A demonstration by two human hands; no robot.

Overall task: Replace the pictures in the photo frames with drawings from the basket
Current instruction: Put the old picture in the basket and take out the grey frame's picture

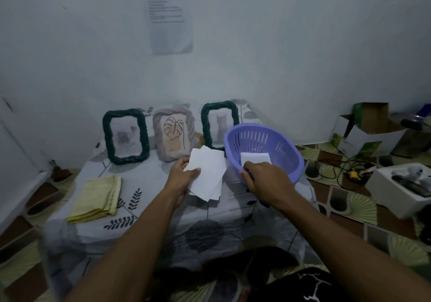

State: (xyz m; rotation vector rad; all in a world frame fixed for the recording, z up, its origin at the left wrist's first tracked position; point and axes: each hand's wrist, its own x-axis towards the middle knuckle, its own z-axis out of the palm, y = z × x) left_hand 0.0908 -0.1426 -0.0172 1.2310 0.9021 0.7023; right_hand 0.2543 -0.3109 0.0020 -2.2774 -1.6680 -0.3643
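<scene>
**Fingers on the sheets and on the basket rim**

Fingers (182,162) and thumb of the left hand (180,179) pinch a small fan of sheets (208,173), while the right hand (263,178) curls its fingers (250,166) over the near rim of the basket (283,144), thumb on the outside.

Both hands work above a low surface draped in a pale cloth cover (149,222) printed with dark leaf sprigs. The basket is lilac plastic, oval, with slotted walls. It is tipped so that its mouth faces the person, and its long axis runs from far left to near right. More white paper (255,157) lies flat in its bottom.

Three frames stand upright in portrait at the back, faces toward the person. The left frame (105,136) and right frame (205,126) have dark green twisted-rope borders around blurred animal pictures. The grey, ridged middle frame (158,136) shows a line drawing of a split leaf.

A folded yellow towel (95,196), soft and ribbed, lies at the near left.

The held sheets are plain white rectangles, slightly splayed. They are raised just left of the basket and in front of the middle frame. Their long axis runs away from the person, leaning a little left at the far end.
</scene>
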